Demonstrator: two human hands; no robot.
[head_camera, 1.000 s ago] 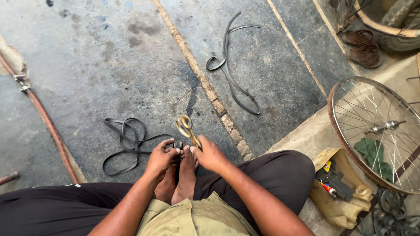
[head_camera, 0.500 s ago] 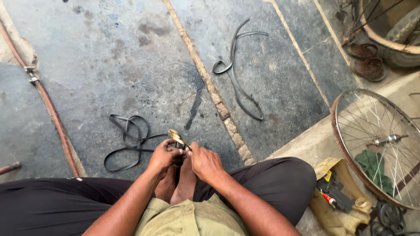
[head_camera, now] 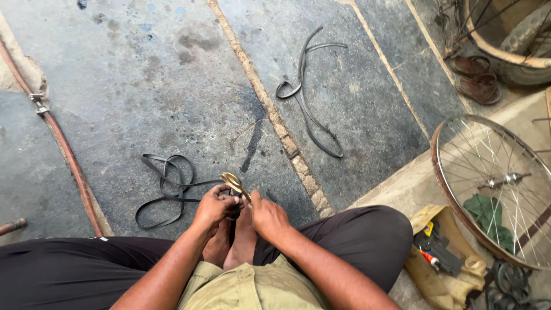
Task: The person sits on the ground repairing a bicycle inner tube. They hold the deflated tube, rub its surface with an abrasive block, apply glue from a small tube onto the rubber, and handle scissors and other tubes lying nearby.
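Observation:
I sit cross-legged on a stone floor with my bare feet (head_camera: 232, 247) together. My left hand (head_camera: 213, 208) is closed on a black rubber strip (head_camera: 166, 192) that runs left into a loose coil on the floor. My right hand (head_camera: 268, 218) grips the blade end of brass-handled scissors (head_camera: 233, 182), whose handle loops point away from me with no fingers in them. Both hands meet just above my toes. Where the blades touch the strip is hidden by my fingers.
A second black rubber strip (head_camera: 307, 95) lies farther out on the floor. A reddish hose (head_camera: 57, 140) runs along the left. At right are a spoked bicycle wheel (head_camera: 493, 183), a cloth with small tools (head_camera: 439, 255), sandals (head_camera: 476, 77) and a tyre (head_camera: 525, 40).
The scissors have dropped lower and closer between my hands. My hands have stayed over my feet, and my view has shifted slightly.

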